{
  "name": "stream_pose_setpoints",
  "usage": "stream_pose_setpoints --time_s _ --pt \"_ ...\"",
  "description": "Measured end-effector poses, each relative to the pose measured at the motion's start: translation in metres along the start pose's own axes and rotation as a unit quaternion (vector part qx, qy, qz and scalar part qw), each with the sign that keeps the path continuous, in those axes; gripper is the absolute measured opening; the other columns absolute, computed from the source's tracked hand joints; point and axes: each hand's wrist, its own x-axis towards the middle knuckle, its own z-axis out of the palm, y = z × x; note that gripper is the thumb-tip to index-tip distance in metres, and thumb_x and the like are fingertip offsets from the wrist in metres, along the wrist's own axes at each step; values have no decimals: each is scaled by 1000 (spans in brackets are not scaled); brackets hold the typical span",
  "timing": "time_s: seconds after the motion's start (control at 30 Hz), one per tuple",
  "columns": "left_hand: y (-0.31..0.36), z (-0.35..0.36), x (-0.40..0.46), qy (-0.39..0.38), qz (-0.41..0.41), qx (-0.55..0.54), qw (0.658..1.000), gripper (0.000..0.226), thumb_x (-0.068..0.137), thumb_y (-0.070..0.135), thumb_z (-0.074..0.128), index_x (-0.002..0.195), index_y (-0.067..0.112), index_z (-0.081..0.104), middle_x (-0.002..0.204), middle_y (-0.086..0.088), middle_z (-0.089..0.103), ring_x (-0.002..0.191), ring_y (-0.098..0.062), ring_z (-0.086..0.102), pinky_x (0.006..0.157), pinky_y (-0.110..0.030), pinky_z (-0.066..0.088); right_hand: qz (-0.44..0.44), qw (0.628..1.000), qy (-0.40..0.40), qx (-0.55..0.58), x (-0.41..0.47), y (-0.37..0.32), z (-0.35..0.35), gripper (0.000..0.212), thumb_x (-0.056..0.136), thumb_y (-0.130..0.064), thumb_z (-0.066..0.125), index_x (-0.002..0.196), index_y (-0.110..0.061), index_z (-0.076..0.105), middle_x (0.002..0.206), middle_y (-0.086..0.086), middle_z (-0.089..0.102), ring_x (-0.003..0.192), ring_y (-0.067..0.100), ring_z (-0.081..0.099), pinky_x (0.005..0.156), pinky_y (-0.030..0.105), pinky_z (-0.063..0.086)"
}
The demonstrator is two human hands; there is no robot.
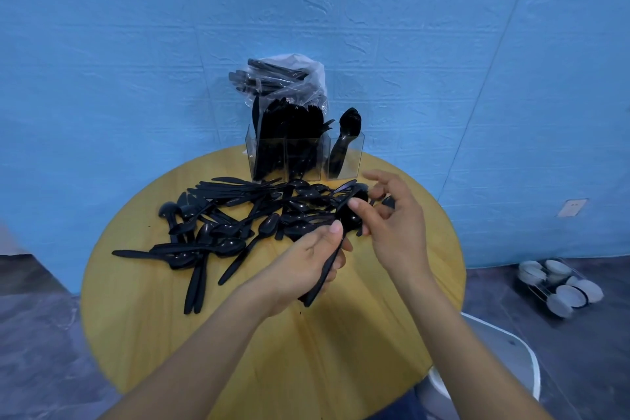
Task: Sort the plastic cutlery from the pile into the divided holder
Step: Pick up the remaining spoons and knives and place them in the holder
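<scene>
A pile of black plastic cutlery [225,215], mostly spoons and knives, is spread over the far half of the round wooden table [341,344]. Behind it stands the clear divided holder [354,160]; its left and middle compartments are packed with black pieces, and the right one holds a few spoons. My left hand [306,266] grips a bunch of black spoons [347,218] by their handles, bowls pointing away. My right hand [395,225] pinches the bowl of a spoon at the top of that bunch with thumb and fingers.
A clear plastic bag of black cutlery [286,82] leans on the blue wall behind the holder. A wire rack of white bowls [559,286] lies on the dark floor at right. A white chair [504,365] stands below the table's right edge.
</scene>
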Motion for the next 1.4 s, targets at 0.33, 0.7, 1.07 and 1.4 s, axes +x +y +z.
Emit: stream_pose_setpoints --time_s 0.33,0.7,1.07,1.4 --pt "-9 -5 10 43 17 65 997 35 98 39 35 105 8 50 69 6 42 55 -3 39 53 -18 37 -29 997 -19 -67 14 14 4 22 83 -14 69 81 -33 61 90 -7 53 77 21 59 68 37 53" --pt "15 -33 68 9 77 171 982 18 101 31 33 95 20 45 67 5 36 56 -5 34 52 -16 34 30 972 -229 -29 72 10 -15 25 93 -32 54 115 -21 53 72 -2 54 55 10 52 49 24 44" --pt "52 -52 167 46 133 256 956 18 99 30 42 97 17 55 81 5 56 71 -11 53 69 -32 47 -59 985 -55 -151 177 35 -12 18 95 -26 54 77 -23 53 68 7 61 54 12 46 56 27 37" --pt "9 -81 183 199 190 560 781 48 96 21 45 143 18 32 140 7 33 126 -10 34 99 -19 34 -95 970 37 -222 250 41 -29 15 96 -22 53 84 -13 53 66 -6 57 55 3 50 51 10 36"
